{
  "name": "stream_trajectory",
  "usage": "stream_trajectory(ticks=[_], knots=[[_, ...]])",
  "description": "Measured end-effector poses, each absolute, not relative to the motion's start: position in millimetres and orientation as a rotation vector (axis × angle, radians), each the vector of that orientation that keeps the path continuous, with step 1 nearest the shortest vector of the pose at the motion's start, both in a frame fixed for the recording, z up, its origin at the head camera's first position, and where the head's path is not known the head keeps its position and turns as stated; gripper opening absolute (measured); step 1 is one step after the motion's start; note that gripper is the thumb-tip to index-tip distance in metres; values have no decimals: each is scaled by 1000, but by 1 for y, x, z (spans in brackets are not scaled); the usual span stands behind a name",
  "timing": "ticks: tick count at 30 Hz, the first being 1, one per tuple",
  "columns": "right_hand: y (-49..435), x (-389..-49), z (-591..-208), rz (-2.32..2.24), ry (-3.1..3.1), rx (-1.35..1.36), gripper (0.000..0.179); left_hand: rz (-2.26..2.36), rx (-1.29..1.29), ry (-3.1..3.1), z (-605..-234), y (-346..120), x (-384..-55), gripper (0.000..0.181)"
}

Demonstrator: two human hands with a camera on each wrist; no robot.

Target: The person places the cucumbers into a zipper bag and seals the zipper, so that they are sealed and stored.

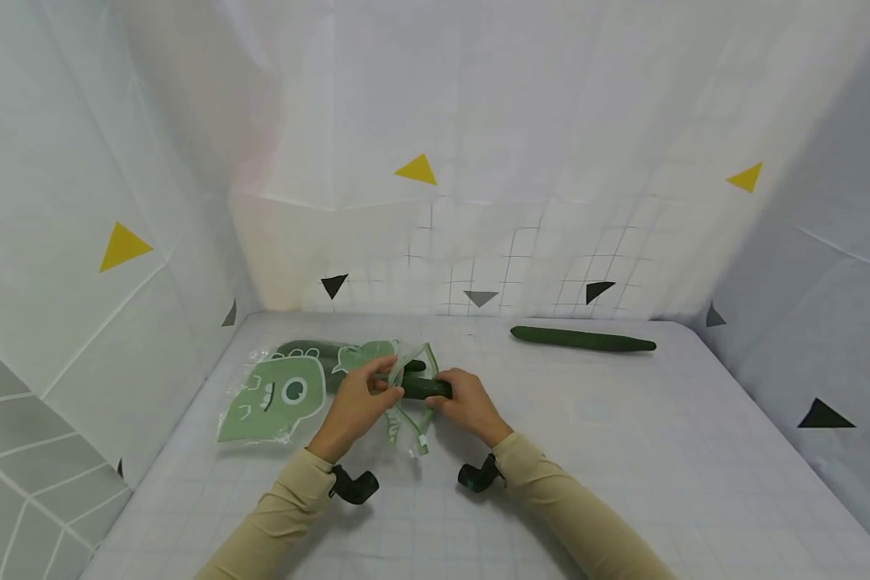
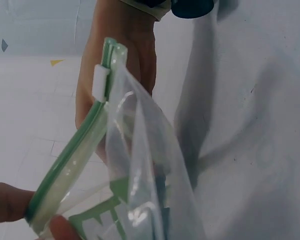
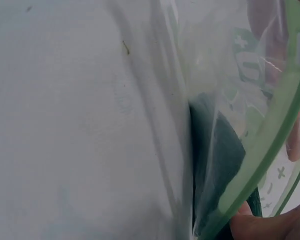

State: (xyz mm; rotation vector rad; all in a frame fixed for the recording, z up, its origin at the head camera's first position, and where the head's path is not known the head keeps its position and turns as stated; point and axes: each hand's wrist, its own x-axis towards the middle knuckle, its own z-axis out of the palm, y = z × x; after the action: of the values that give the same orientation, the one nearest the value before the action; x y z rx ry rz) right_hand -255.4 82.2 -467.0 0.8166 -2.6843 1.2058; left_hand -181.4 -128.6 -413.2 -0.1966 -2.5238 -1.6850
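Observation:
A clear zip bag with a green cartoon dinosaur print lies on the table, its mouth towards the right. My left hand pinches the green-edged rim of the mouth, as the left wrist view also shows beside the white slider. With thumb and fingers, my right hand grips the end of a dark green cucumber that reaches into the mouth. Just behind it shows the tip of another cucumber. Through the film, a dark green cucumber appears in the right wrist view.
One more cucumber lies alone at the table's back right. White sheet walls with yellow and black triangles stand behind and on both sides of the white table. Dark wrist devices hang below the sleeves.

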Motion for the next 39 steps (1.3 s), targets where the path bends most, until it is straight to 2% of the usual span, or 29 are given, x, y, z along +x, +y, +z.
stream_trajectory(ticks=[9, 23, 29, 39], knots=[[95, -258, -472, 1182, -2719, 900, 36, -1681, -182, -2540, -415, -127, -180, 57], [152, -268, -465, 1056, -2760, 1072, 20, -1682, -192, -2520, -412, -127, -179, 58], [152, -270, -469, 1108, -2688, 1140, 15, -1672, -215, -2510, -413, -127, -179, 58], [141, -266, -475, 1112, -2707, 1094, 9, -1669, -220, -2515, -412, -127, -178, 58]])
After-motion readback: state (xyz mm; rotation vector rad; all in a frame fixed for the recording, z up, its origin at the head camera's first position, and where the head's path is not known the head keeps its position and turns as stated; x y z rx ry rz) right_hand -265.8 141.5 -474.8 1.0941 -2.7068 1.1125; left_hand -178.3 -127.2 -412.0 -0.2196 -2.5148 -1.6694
